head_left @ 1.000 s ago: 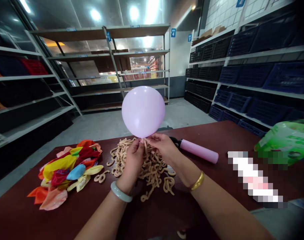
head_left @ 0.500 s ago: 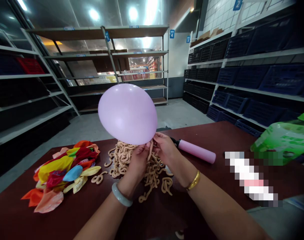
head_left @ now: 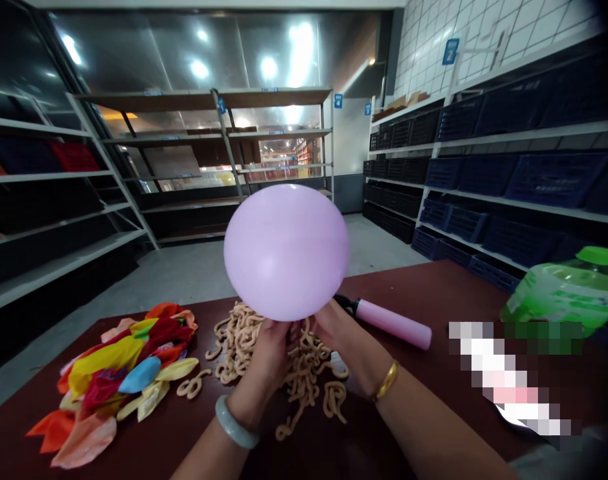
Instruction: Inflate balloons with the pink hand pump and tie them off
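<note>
An inflated pale purple balloon [head_left: 287, 250] floats upright in front of me, its lower end at my hands. Beneath it, my left hand [head_left: 275, 347] is closed around the balloon's neck, fingertips partly covered. My right hand [head_left: 337, 331] reaches in from the other side with its fingers bent at the neck, largely hidden behind the balloon. Below both hands lies a heap of tan, curly strings [head_left: 241, 340], some spilling toward me. A pink hand pump [head_left: 394, 325] with a black end rests on the table just right of my right hand.
Flat, uninflated balloons [head_left: 104, 363] in many colours lie piled at the left of the dark red table [head_left: 184, 447]. At the right stand a green-capped bottle [head_left: 567, 293] and a pixelated item [head_left: 514, 380]. Shelving with blue crates [head_left: 554, 177] lines the room.
The balloon has swung right and turned more upright, now covering my fingertips. My right hand has moved in behind its lower edge. The whole view has tilted up a little.
</note>
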Available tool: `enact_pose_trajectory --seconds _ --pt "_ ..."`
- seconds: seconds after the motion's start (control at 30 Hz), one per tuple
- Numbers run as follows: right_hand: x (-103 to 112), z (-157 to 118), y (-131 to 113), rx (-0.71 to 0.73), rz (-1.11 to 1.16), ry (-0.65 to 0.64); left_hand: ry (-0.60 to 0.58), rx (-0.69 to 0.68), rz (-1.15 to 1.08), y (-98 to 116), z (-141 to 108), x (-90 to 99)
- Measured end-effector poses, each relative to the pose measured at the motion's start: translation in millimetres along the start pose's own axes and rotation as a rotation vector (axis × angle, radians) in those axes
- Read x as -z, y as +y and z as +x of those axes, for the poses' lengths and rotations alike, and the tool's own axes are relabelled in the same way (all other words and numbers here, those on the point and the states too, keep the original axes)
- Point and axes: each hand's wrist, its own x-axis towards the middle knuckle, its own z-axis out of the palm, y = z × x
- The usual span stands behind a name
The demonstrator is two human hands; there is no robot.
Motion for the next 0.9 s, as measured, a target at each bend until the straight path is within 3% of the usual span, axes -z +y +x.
enact_pose_trajectory --seconds 0.17,0.3,0.47,0.63,0.9 --pt "3.8 1.4 4.4 -0.026 0.069 -0.119 0.052 0.03 -0.089 11.0 2.6 6.4" --pt "0.4 4.9 16.3 0.0 0.081 -0.064 0.079 0.081 -0.077 11.8 3.4 9.4" --pt "-0.4 16.2 23.4 -0.032 0.092 0.032 0.018 0.119 -0.098 13.2 8.9 17.7" --pt "13.6 48.8 -2.4 -0.1 0.041 0.12 0.076 0.026 -0.093 22.2 17.2 33.1" --pt "52.5 120.1 -53.0 -0.178 -0.218 0.339 0.242 -0.17 -0.296 42.1 28.1 67.0"
